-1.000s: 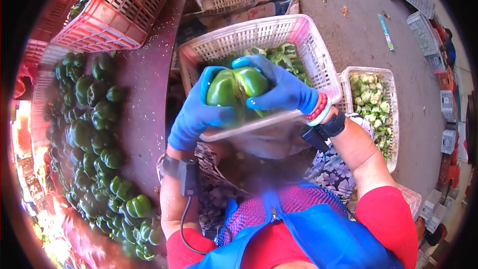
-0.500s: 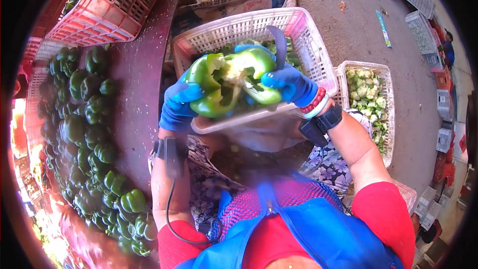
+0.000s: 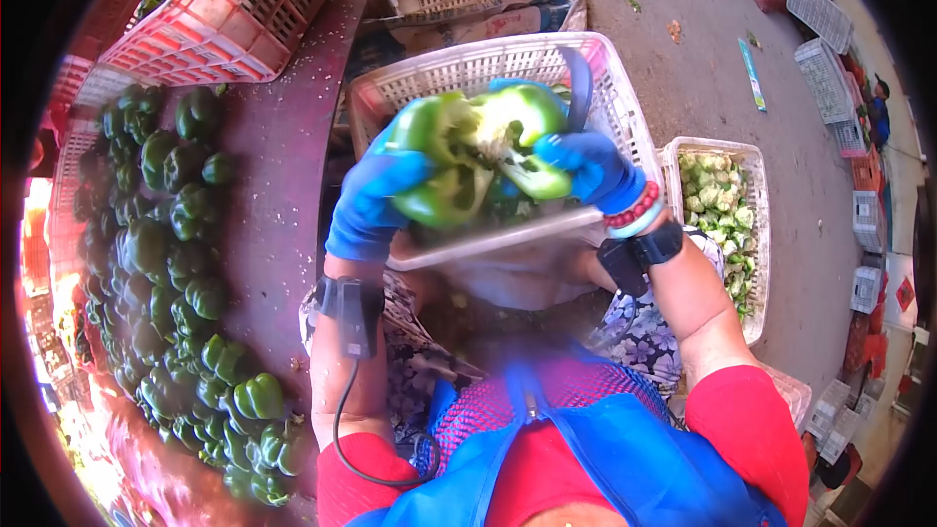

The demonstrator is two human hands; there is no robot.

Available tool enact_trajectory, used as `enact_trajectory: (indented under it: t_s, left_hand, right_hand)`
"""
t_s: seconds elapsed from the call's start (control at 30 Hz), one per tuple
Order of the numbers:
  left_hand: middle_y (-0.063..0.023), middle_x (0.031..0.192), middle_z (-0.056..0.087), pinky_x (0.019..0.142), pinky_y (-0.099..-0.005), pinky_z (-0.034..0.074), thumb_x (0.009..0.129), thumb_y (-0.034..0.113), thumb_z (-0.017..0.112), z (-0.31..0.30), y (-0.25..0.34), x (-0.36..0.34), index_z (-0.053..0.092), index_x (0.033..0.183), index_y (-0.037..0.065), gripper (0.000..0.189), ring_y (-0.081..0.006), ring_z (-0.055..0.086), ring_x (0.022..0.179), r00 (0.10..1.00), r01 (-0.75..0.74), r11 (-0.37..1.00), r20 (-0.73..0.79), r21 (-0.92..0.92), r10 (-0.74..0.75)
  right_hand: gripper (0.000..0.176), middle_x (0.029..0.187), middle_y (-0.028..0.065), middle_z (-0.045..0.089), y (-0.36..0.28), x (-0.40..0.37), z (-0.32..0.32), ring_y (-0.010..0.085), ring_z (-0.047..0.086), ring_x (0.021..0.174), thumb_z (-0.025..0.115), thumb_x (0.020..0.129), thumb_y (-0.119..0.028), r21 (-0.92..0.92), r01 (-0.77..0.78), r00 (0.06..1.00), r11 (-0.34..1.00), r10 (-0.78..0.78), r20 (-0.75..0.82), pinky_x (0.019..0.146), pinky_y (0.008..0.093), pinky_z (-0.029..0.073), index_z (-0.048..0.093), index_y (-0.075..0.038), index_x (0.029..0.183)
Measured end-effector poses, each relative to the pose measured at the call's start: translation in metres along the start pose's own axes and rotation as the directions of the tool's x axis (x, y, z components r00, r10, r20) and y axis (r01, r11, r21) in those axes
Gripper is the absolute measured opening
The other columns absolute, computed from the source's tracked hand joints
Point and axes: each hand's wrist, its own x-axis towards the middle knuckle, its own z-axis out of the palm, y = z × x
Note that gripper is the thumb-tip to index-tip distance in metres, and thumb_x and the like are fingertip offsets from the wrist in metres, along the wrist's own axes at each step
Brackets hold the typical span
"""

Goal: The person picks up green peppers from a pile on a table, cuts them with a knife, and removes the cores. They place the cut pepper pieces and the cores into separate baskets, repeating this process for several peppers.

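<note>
A green bell pepper (image 3: pixel 437 171), split open with its pale seed core showing, is held up over a crate, slightly blurred. My left hand (image 3: pixel 376 197), in a blue glove, grips its left part. The gloved right hand (image 3: pixel 597 174) closes on the right part and also holds a knife (image 3: pixel 578 88), whose dark curved blade points up and away from me. The handle is hidden in the glove. Below the pepper stands the white and pink plastic crate (image 3: pixel 625 88), with green pieces inside, mostly hidden by my hands.
Many whole green peppers (image 3: pixel 185 224) lie on a dark red surface (image 3: pixel 278 185) at left, below a red crate (image 3: pixel 224 24). A smaller crate (image 3: pixel 763 263) of pale green cores stands at right. Several crates (image 3: pixel 820 15) line the far right, near a person (image 3: pixel 880 102).
Both hands and the pepper have shifted a little to the right in view, with the knife alongside. The pepper stays split between my hands.
</note>
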Motion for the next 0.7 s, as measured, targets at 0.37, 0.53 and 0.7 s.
enact_trajectory:
  t_s: [0.37,0.53,0.7]
  left_hand:
    - [-0.0210,0.113,0.058,0.085,-0.0459,0.052,0.071,0.032,0.083,-0.006,-0.017,0.016,0.053,0.123,0.005,0.066,-0.0397,0.061,0.100,0.883,0.270,0.008,-0.251,0.963,0.397]
    - [-0.0147,0.118,0.062,0.082,-0.0358,0.054,0.085,0.038,0.078,-0.024,-0.029,0.021,0.046,0.137,0.004,0.070,-0.0239,0.065,0.101,0.976,-0.028,0.498,-0.083,0.866,0.200]
    - [-0.0034,0.100,0.063,0.062,-0.0237,0.052,0.091,0.027,0.074,0.012,-0.021,0.015,0.051,0.124,0.005,0.046,-0.0093,0.062,0.077,0.996,0.085,0.682,-0.074,0.727,-0.046]
  right_hand:
    - [0.079,0.121,0.0087,0.063,0.008,0.007,-0.028,0.0180,0.064,0.105,0.080,0.079,-0.014,-0.753,0.020,0.950,0.658,-0.248,-0.191,0.088,0.0330,0.054,0.041,-0.015,0.147]
    - [0.097,0.127,0.0070,0.055,-0.004,0.005,-0.029,0.0140,0.060,0.106,0.077,0.084,-0.011,-0.411,-0.097,0.984,0.906,0.025,-0.179,0.085,0.0283,0.053,0.015,-0.011,0.159]
    - [0.095,0.125,0.0092,0.055,0.019,0.003,-0.008,0.0153,0.060,0.100,0.078,0.084,-0.016,-0.424,-0.064,0.991,0.903,0.009,-0.131,0.077,0.0279,0.053,0.017,-0.008,0.157]
